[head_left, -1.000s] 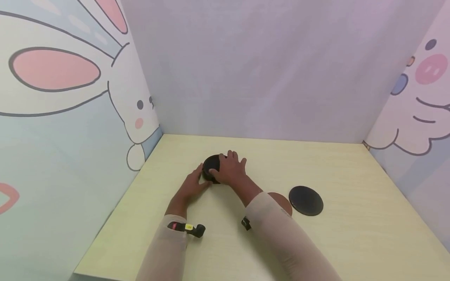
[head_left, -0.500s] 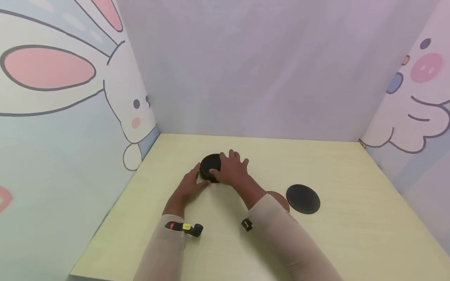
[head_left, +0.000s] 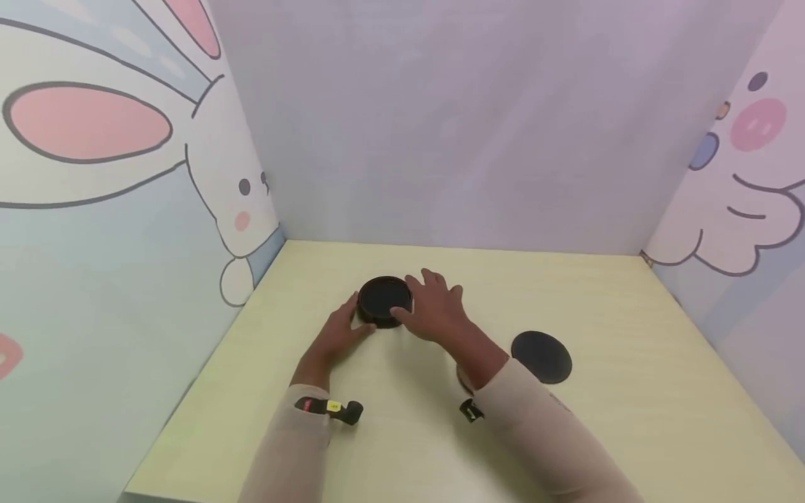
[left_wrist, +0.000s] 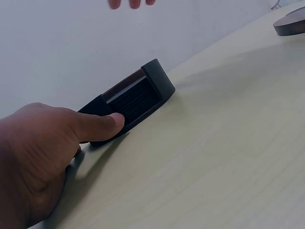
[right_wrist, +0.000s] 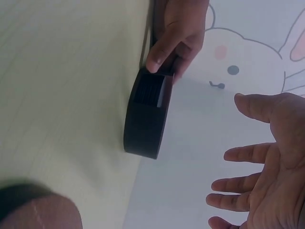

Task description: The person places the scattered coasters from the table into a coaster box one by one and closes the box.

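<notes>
A round black coaster holder [head_left: 385, 299] lies on the table. A cut-out in its side shows dark stacked layers inside, seen in the left wrist view on the coaster holder [left_wrist: 164, 86]. My left hand [head_left: 339, 332] grips its left side, the thumb at the cut-out and the fingers around the far edge. My right hand [head_left: 437, 307] hovers at its right, fingers spread; in the right wrist view the right hand [right_wrist: 267, 171] is apart from the holder and holds nothing. To the right lies a flat black round coaster [head_left: 542, 357].
A brown disc [head_left: 464, 381] is mostly hidden under my right forearm; in the right wrist view the brown disc [right_wrist: 45, 212] sits at the lower left. The pale wooden table [head_left: 604, 433] has cartoon-printed walls [head_left: 113, 279] on both sides and a plain backdrop [head_left: 453, 126] behind.
My right hand has moved off the coaster holder to the right, uncovering its top. The right forearm now covers most of the brown disc. My left hand keeps its grip.
</notes>
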Demonstrator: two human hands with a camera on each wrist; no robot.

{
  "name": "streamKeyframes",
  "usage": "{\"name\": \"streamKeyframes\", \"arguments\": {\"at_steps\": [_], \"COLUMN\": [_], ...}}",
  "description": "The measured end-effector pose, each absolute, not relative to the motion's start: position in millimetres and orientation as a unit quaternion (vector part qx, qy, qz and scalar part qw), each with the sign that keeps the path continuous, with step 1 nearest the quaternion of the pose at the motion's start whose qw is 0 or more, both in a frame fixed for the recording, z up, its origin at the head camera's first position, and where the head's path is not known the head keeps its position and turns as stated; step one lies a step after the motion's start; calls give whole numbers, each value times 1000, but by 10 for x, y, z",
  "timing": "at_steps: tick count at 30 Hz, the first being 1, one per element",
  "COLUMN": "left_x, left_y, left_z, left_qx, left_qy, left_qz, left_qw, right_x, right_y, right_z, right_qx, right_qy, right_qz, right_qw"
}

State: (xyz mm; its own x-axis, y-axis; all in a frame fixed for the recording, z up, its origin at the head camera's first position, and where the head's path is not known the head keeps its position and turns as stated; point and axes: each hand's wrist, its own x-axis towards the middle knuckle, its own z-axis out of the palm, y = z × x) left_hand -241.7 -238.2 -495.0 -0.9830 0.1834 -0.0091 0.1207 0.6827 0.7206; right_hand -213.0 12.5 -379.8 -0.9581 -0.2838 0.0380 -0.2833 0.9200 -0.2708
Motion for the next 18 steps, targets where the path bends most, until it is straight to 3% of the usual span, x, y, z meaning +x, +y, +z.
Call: {"name": "streamKeyframes", "arguments": {"at_steps": [18], "left_x": [-2419], "left_y": [-2372], "left_z": [-4937], "left_qx": [93], "left_qy": [919], "left_qz": [382], "left_qw": [37], "right_x": [-1978], "right_y": [1140], "right_z": [-3755], "right_qx": [-103], "right_qy": [972], "right_qz": [-209], "right_qw": [-19]}}
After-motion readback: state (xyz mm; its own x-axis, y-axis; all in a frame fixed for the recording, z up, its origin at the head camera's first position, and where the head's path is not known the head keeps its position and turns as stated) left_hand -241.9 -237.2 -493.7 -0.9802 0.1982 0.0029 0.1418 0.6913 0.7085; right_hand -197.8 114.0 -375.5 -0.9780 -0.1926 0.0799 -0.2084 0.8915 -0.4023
